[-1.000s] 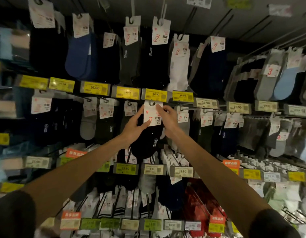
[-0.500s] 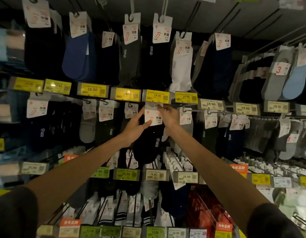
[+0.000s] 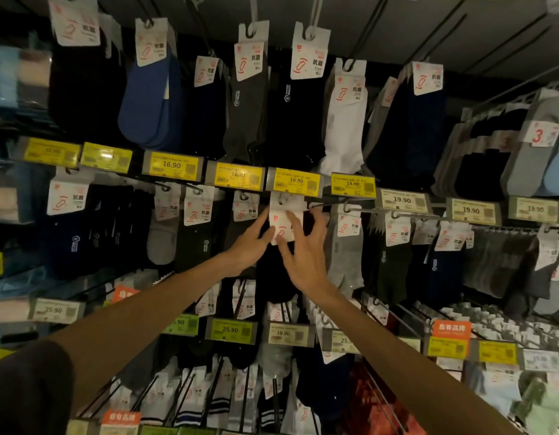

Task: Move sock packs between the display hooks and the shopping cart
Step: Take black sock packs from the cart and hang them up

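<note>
A black sock pack with a white header card [image 3: 284, 215] hangs in the middle row, its hole right under the yellow 16.90 price tag [image 3: 296, 181]. The black sock part below the card is mostly hidden by my hands. My left hand [image 3: 250, 243] pinches the card's left edge between thumb and fingertips. My right hand [image 3: 306, 259] lies over the card's right side with straight, spread fingers that just touch it. The shopping cart is not in view.
Rows of sock packs on hooks fill the wall: a grey pack [image 3: 345, 246] hangs to the right and a dark pack [image 3: 245, 211] to the left of the one I hold. A white pack [image 3: 345, 130] hangs above. Price tags line each rail.
The card has risen close under the 16.90 tag. My right hand has let go of the card's top, slid lower and spread its fingers. My left hand keeps its hold.
</note>
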